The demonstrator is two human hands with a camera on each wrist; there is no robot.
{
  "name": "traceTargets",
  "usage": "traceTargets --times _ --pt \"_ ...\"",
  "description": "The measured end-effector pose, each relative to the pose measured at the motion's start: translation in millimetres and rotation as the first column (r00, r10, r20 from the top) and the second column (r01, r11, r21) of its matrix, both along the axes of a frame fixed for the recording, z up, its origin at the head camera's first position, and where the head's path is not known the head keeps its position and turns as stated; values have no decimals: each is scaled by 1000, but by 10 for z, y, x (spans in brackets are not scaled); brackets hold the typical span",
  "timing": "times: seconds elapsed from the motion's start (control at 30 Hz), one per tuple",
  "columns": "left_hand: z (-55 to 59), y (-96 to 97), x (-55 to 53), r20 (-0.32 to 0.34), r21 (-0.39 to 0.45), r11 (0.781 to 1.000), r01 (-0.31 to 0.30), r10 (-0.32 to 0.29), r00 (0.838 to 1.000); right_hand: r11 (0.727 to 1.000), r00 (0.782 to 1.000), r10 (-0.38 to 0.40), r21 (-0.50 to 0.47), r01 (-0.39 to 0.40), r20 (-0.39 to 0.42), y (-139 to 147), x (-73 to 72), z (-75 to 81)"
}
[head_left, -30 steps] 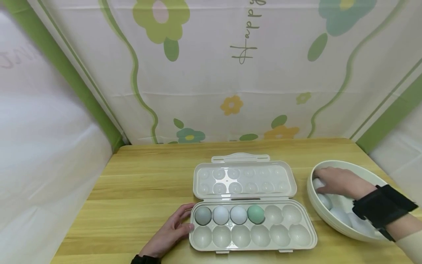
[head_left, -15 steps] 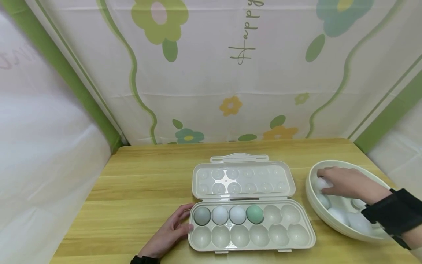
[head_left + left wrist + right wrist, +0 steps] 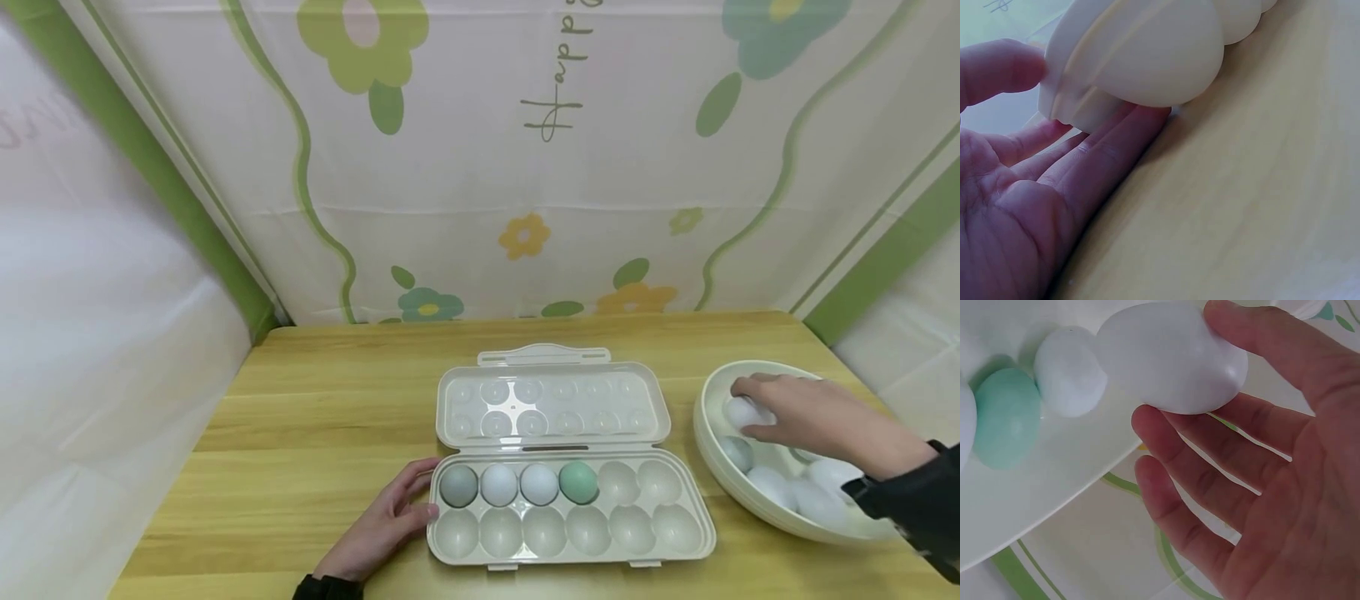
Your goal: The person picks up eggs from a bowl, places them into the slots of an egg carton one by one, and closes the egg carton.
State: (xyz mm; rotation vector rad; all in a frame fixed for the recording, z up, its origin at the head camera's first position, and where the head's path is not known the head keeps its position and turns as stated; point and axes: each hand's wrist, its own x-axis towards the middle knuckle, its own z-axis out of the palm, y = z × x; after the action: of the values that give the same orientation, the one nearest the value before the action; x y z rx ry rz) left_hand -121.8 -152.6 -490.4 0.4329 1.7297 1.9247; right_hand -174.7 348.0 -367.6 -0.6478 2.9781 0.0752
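My right hand [image 3: 813, 412] pinches a white egg [image 3: 746, 412] between thumb and fingertips, inside the round cream bowl [image 3: 708, 442]. In the right wrist view this egg [image 3: 1175, 359] sits above the other eggs, its thumb side toward the camera. My left hand [image 3: 378, 525] holds the left end of the open plastic egg box [image 3: 570, 568]. In the left wrist view the thumb [image 3: 1007, 69] rests at the rim and the fingers reach under the cups. The box's back row holds a grey egg [image 3: 458, 485], two white eggs [image 3: 498, 484] and a green egg [image 3: 578, 482].
Several more eggs lie in the bowl, among them white ones [image 3: 821, 502], a pale bluish one [image 3: 738, 452] and a green one [image 3: 1008, 419]. The box's clear lid [image 3: 555, 404] lies folded back on the wooden table [image 3: 315, 417]. A flowered cloth [image 3: 450, 167] hangs behind.
My right hand has drawn the white egg a little up and right from the bowl's left wall, uncovering more eggs below. The left hand stays at the egg box.
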Motion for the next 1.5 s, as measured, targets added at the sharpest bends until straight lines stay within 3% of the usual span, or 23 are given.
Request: traceTargets --times 0.37,0.63,0.87,1.07,1.3,1.5 --pt "3 -11 -12 2 -5 1000 -3 3 1000 1000 988 24 -12 -26 -150 -137 144 150" --pt "3 -20 -10 -3 10 1000 11 -11 1000 997 983 66 -19 -71 -172 -308 199 214" --pt "2 -24 -6 2 10 1000 12 -12 1000 988 954 144 -10 -152 -264 -475 241 242" --pt "-3 -24 -6 8 -1 1000 6 -6 1000 978 951 180 -58 -200 -251 -616 236 191" --pt "11 -6 -15 18 -18 1000 0 1 1000 963 931 225 -83 -258 -287 -828 309 60" --pt "17 0 -26 22 -19 1000 -3 3 1000 954 929 254 -89 -287 -268 -997 367 -35"
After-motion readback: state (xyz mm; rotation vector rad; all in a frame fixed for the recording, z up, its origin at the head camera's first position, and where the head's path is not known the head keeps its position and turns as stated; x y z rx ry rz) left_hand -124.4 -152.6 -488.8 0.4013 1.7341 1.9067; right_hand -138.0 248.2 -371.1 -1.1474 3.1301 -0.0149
